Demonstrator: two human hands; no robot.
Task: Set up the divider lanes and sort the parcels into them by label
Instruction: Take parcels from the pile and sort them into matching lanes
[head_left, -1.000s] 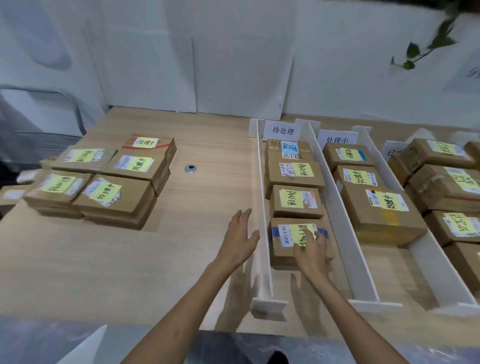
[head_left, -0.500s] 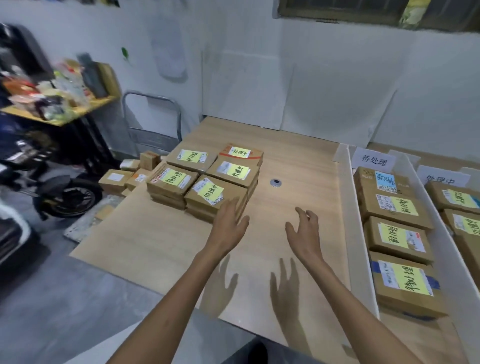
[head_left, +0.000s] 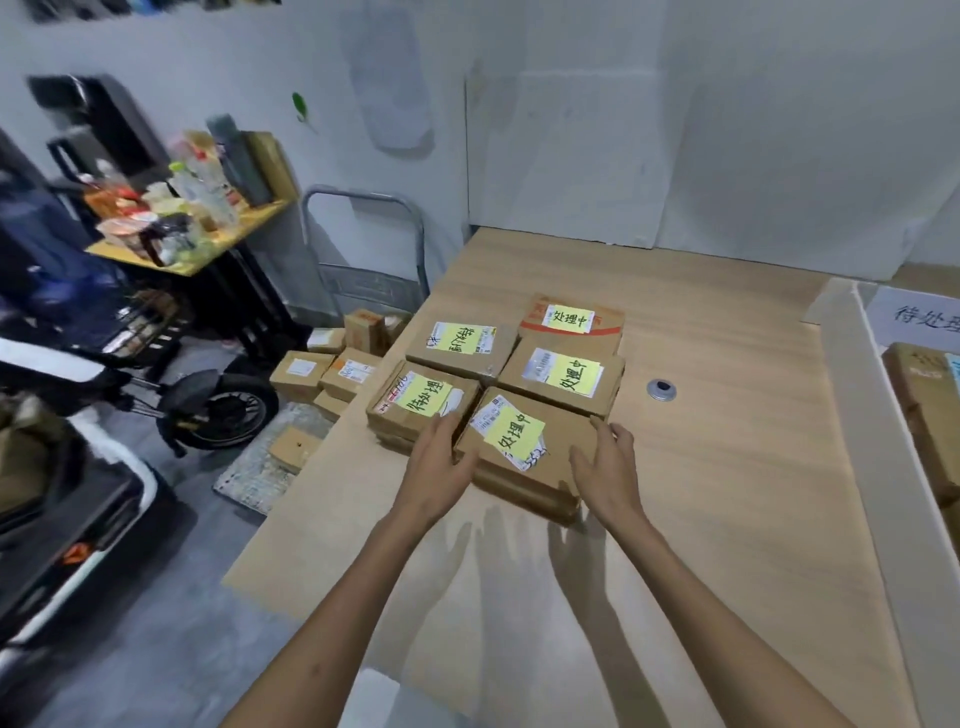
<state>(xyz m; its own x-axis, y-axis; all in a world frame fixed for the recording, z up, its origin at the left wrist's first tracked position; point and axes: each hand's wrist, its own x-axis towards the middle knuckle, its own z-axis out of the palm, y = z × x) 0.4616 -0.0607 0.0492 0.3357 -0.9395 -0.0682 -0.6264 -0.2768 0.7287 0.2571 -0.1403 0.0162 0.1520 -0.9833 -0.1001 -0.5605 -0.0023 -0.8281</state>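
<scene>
Head view: labelled parcels (head_left: 460, 340) cluster on a wooden table (head_left: 727, 493). Both hands flank the nearest parcel (head_left: 514, 434), whose yellow label reads 处理中. The left hand (head_left: 441, 470), fingers straight, meets its left edge. The right hand (head_left: 608, 470), fingers loosely spread, is just beside its right edge. Neither grips it. It seems best to lift only the top box, level, by both sides. How many boxes lie beneath is unclear. The divider (head_left: 857, 415) and lane sign (head_left: 914, 317) are cut off at right.
</scene>
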